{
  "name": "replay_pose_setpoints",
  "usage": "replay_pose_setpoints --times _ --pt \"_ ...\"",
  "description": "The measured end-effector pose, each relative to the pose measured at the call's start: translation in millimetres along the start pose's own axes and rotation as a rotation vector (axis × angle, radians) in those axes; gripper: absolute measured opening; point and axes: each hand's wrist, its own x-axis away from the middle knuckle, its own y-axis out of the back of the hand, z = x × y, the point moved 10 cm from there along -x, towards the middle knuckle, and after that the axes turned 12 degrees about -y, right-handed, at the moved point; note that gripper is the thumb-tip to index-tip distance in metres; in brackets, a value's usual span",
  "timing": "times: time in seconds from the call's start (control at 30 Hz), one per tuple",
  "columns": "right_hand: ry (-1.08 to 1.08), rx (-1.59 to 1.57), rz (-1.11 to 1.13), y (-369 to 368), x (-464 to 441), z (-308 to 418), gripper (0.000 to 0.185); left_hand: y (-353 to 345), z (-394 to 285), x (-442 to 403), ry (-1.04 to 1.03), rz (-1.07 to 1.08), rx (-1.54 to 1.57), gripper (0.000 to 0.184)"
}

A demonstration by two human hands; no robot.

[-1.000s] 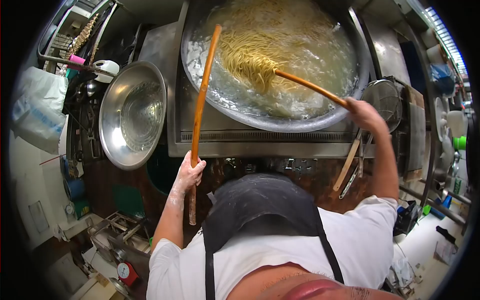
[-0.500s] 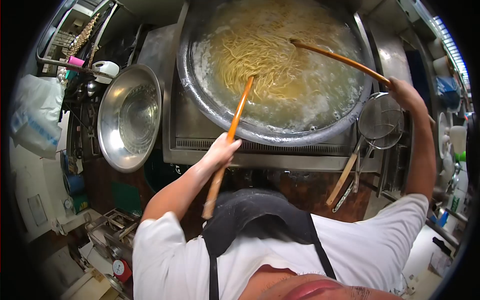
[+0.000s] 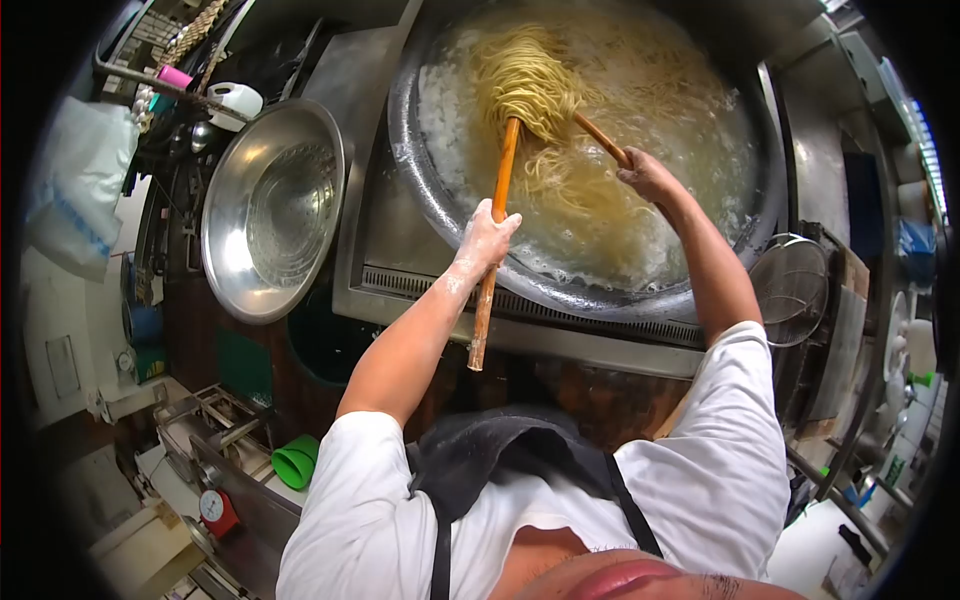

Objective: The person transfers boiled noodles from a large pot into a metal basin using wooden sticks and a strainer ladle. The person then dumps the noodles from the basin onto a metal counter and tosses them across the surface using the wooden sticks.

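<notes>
Right hand (image 3: 648,175) is in over the pot (image 3: 560,295) now, off the rim side where it was half a second ago; noodles (image 3: 530,80) have gone from spread out to one thick bunch. Bunch sits ahead of both hands, toward the pot's far left. Left hand (image 3: 487,238) grips the left stick (image 3: 506,165), long axis running nearly straight away from the body; right hand grips the right stick (image 3: 600,138), angled in leftward. Right hand is nearer the bunch. Tips hidden by noodles. Pot holds cloudy, foamy water plus loose strands. Metal basin (image 3: 225,210) left of it: can't tell if it holds liquid.
</notes>
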Motion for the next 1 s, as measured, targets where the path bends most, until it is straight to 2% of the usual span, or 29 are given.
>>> replay_pose_setpoints --times 0.1,0.17,0.27,0.37,0.4,0.53,0.63,0.67,0.73,0.77,0.83,0.9,1.0 --pt "0.023 -0.128 0.017 -12.9 13.1 31.0 0.023 19.1 -9.3 14.2 -0.027 -0.02 -0.005 0.031" --pt "-0.051 -0.16 0.102 -20.7 23.8 47.0 0.022 31.4 -12.3 22.9 -0.053 -0.042 0.043 0.029" --pt "-0.059 -0.136 0.143 -23.0 41.1 76.7 0.022 45.6 -3.9 32.3 -0.031 -0.07 0.104 0.027" --pt "0.025 -0.123 0.117 -29.9 52.7 101.1 0.017 58.1 -6.8 53.4 0.026 -0.086 0.148 0.027" --pt "0.114 -0.081 0.053 -30.7 53.9 110.6 0.018 62.4 -7.1 58.9 0.032 -0.096 0.139 0.028" --pt "0.116 -0.032 0.09 -41.4 54.6 125.0 0.017 74.3 -3.5 77.8 0.076 -0.139 0.178 0.029" --pt "0.075 0.002 0.15 -47.6 61.2 133.3 0.025 75.5 6.7 85.9 0.057 -0.194 0.236 0.026" --pt "0.083 0.004 0.152 -50.4 60.0 135.4 0.024 74.2 11.8 87.9 0.078 -0.183 0.245 0.027" --pt "0.101 0.009 0.153 -57.2 55.8 137.7 0.022 55.4 26.3 85.8 0.143 -0.108 0.536 0.028" --pt "0.033 -0.076 0.249 -66.6 51.3 133.6 0.022 46.4 31.8 85.2 0.173 -0.071 0.682 0.029" --pt "-0.117 -0.252 0.437 -86.3 46.3 127.0 0.02 34.8 30.3 78.8 0.222 0.081 0.784 0.029" --pt "-0.166 -0.334 0.457 -105.7 34.8 123.7 0.019 29.0 22.6 67.5 0.197 0.168 0.824 0.028" --pt "-0.149 -0.338 0.398 -116.1 42.1 132.0 0.018 50.1 21.0 44.6 0.031 0.034 0.806 0.028"
